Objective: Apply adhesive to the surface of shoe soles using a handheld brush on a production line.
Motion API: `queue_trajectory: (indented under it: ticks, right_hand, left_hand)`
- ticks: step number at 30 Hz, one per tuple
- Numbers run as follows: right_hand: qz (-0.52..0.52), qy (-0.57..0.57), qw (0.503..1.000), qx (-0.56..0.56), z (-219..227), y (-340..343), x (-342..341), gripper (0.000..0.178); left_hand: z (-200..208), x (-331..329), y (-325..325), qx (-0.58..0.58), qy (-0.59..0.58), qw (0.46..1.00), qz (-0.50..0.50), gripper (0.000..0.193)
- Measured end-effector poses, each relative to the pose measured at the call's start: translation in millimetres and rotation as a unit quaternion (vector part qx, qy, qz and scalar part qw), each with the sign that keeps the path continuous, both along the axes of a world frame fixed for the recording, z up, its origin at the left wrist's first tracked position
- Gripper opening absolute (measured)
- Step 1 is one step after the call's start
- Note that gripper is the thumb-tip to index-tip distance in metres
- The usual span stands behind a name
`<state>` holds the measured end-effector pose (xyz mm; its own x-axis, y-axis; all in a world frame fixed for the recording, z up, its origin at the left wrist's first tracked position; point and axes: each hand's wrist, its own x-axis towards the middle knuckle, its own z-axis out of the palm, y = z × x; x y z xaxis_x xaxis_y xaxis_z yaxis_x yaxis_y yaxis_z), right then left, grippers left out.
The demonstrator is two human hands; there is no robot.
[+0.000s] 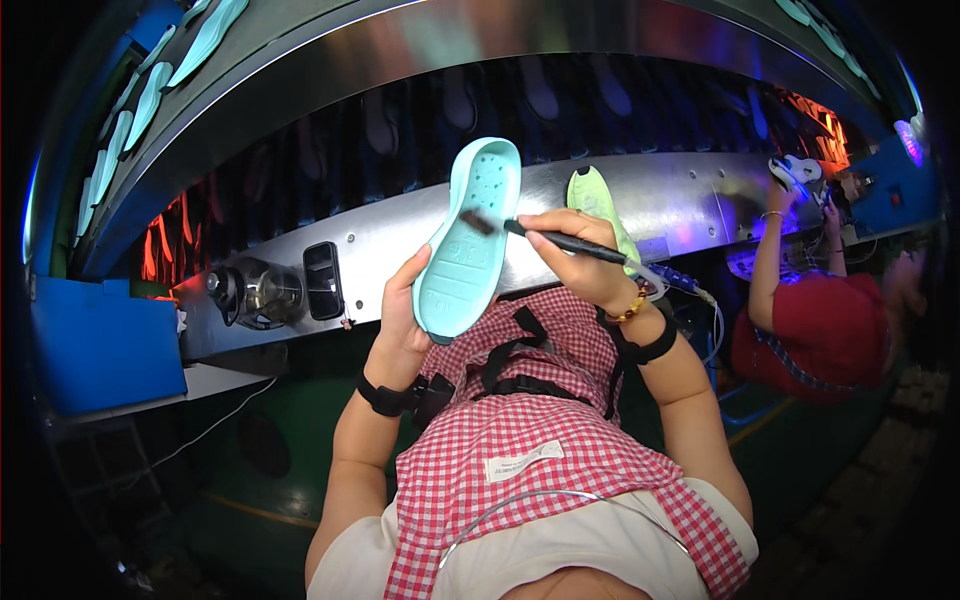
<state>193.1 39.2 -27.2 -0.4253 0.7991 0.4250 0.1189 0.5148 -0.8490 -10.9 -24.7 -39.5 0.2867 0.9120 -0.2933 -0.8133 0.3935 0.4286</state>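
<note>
A light-turquoise shoe sole [455, 285] is tilted up over the metal ledge, its hollow inner face toward me. My left hand [405, 310] grips it by the left edge near its lower end, fingers passing behind it. In my right hand [580, 255] is a brush [572, 243] with a dark handle; a clear tube runs from its rear end. The dark bristles reach the middle of the sole's inner face; whether they touch it I cannot tell. Beyond my right hand a light-green shoe sole [592, 195] lies on the ledge.
On the ledge [385, 225] stand a glass jug [262, 293] with a dark handle and a black tray [322, 281]. Dark soles hang behind it, with orange-lit openings at both sides. At the right, a person in red [815, 325] holds a white-and-blue shoe part [797, 173].
</note>
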Motion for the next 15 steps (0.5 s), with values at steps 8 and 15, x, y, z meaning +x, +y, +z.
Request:
queue_trajectory:
  ticks: [8, 15]
  right_hand:
    - [-0.081, -0.01, 0.989, 0.124, 4, -35, -17, 0.024]
    - [0.066, 0.362, 0.899, -0.238, 28, -45, 91, 0.02]
  left_hand:
    - [5, 7, -2, -0.037, 0.043, 0.998, 0.026, 0.043]
    - [103, -2, 25, 0.109, 0.197, 0.972, 0.074, 0.045]
